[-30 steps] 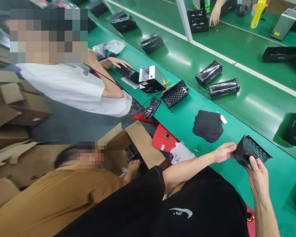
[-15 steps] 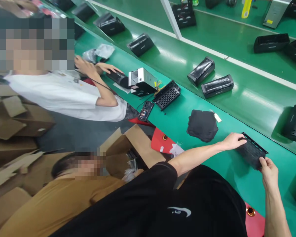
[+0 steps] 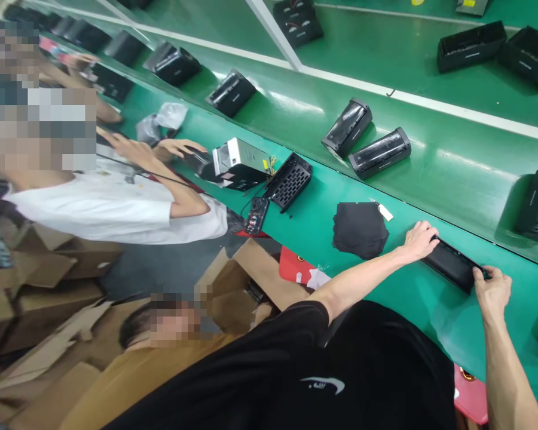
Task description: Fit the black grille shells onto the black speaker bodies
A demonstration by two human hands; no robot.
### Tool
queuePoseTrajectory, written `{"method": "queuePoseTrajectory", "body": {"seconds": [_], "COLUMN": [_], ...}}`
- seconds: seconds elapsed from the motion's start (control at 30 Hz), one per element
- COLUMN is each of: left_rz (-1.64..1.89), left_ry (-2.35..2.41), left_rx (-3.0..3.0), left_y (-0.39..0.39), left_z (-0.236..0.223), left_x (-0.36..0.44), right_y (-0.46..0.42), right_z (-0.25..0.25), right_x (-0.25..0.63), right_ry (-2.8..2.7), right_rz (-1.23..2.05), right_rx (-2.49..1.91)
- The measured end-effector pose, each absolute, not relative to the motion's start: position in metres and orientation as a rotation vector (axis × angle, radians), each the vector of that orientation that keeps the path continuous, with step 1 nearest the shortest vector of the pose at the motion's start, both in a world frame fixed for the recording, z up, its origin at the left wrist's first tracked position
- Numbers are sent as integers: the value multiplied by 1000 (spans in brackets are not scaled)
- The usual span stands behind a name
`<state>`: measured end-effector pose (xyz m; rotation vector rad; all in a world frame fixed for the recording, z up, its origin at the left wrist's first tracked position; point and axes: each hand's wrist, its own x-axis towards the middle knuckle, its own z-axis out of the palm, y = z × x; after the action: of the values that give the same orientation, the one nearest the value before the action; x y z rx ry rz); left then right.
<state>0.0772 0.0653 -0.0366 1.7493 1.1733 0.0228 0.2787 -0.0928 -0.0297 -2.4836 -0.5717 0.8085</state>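
Observation:
A long black speaker panel (image 3: 452, 263), smooth and slightly glossy, is low over the green bench. Its far-left end is gripped by my left hand (image 3: 420, 241), with the fingers bent over the edge. At the opposite end my right hand (image 3: 493, 292) pinches the corner between thumb and fingers. To the left of the panel lies a stack of black cloth sheets (image 3: 361, 230), with a small white tag (image 3: 385, 212) at its upper corner. Whether the panel's underside touches the bench is hidden.
Black speaker housings (image 3: 380, 153) stand on the green conveyor (image 3: 457, 173) behind the bench. Left along the bench are a perforated black housing (image 3: 290, 182), a phone (image 3: 256, 215) and a metal box (image 3: 241, 162). A co-worker in white sits beyond; another bends by an open carton (image 3: 269, 275).
The panel has been turned so a smooth face shows rather than its dull, slotted side, and it sits lower. Both hands keep hold of its ends. The view has shifted slightly.

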Motion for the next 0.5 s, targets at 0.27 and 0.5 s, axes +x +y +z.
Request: {"method": "queuePoseTrajectory", "body": {"seconds": [0.27, 0.5], "left_rz": [57, 307], "left_ry": [925, 827], "left_rx": [1267, 772], "left_y": [75, 53], "left_z": [-4, 43], "left_x": [44, 11], "right_y": [-97, -116], "right_z": [26, 84], "right_x": [282, 251], "right_ry": [-269, -91], "right_rz": [1226, 1200], "right_rx": [-2063, -1744]}}
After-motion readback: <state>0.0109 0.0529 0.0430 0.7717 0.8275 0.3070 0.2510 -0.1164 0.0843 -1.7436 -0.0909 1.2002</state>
